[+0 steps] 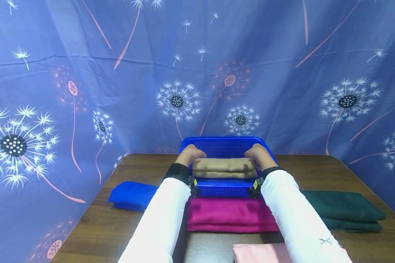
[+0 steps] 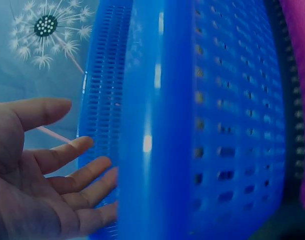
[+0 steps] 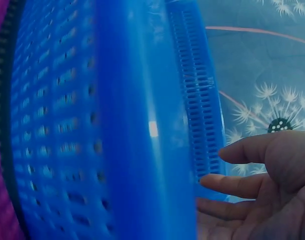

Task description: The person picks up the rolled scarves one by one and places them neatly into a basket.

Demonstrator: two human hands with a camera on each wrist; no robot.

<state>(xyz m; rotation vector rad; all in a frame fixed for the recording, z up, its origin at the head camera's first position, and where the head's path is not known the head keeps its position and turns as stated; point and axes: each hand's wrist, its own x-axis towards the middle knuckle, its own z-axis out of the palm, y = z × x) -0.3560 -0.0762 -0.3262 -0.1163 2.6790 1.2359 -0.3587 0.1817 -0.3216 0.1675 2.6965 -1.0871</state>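
Note:
A folded beige cloth (image 1: 224,165) lies inside a blue plastic basket (image 1: 230,147) at the far middle of the table. My left hand (image 1: 190,155) is at the cloth's left end and my right hand (image 1: 259,155) at its right end, both over the basket. In the left wrist view, the left hand's fingers (image 2: 72,182) are spread and relaxed, some tips hidden behind the basket's near rim (image 2: 152,120). Much the same shows in the right wrist view, where the right hand's fingers (image 3: 235,185) reach loosely past the rim (image 3: 142,120), with lower fingers partly hidden.
Close in front of the basket lies a folded magenta cloth (image 1: 230,215). A folded blue cloth (image 1: 133,195) is at left, a dark green one (image 1: 345,208) at right, and a pink one (image 1: 261,253) at the near edge. Behind the wooden table (image 1: 95,223) hangs a dandelion-print curtain (image 1: 197,73).

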